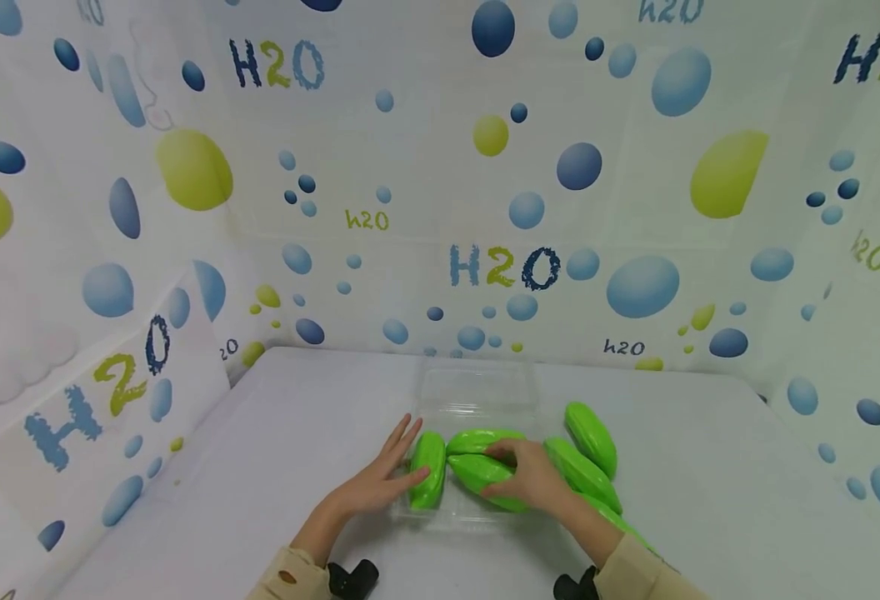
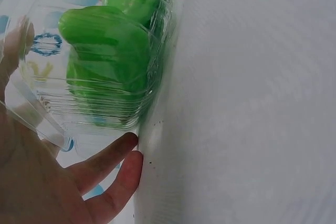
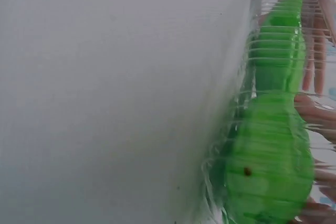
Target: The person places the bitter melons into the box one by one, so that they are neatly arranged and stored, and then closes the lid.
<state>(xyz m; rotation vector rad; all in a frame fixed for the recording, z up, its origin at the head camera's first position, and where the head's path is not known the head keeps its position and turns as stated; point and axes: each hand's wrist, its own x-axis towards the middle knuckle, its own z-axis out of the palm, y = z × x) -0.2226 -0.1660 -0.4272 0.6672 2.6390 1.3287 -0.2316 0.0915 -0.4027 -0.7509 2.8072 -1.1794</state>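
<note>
A clear ribbed plastic clamshell box [image 1: 455, 518] sits on the table with its lid [image 1: 477, 387] folded back. Inside it, one glossy bright green, elongated fruit-like piece [image 1: 429, 454] stands lengthwise at the left, and another [image 1: 477, 439] lies crosswise at the back. In front of that one, my right hand [image 1: 536, 475] grips a third green piece [image 1: 473, 472] with thumb and fingers curled over it. My left hand [image 1: 368, 486] is at the box's left side, fingers spread, thumb over the left piece. In the left wrist view, fingertips [image 2: 135, 156] reach the table beside the box.
Right of the box, several more green pieces lie on the white table [image 1: 710, 467], including one farther back [image 1: 592, 437] and one beside it [image 1: 588, 479]. Another [image 1: 614, 515] is partly hidden by the right forearm. A bubble-patterned curtain [image 1: 410, 167] stands behind the table.
</note>
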